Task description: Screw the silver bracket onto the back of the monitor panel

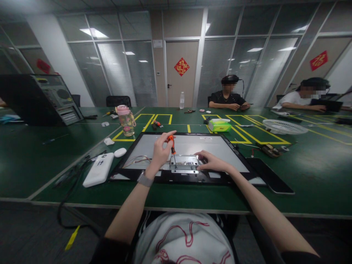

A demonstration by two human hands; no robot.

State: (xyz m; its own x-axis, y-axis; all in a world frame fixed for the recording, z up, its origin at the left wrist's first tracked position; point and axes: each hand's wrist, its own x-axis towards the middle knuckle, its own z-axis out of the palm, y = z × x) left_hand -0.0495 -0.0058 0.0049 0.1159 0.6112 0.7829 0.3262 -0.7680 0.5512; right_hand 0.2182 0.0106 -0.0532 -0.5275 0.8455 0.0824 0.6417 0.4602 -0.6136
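Note:
A monitor panel (220, 156) lies face down on the green table (302, 176), its grey back showing inside a black frame. My left hand (161, 150) is closed round an orange-handled screwdriver (171, 140), held upright with its tip on a small metal plate (184, 163) at the panel's near edge. My right hand (210, 161) rests on the panel beside that plate, fingers curled against its right end. A watch sits on my left wrist.
A white power adapter (99, 169) and a white mouse-like object (120, 152) lie left of the panel. A pink bottle (126, 120), a computer case (41, 97), a green tissue pack (219, 125), a white fan grille (283, 126) and a black phone (271, 176) are about. Two people sit across the table.

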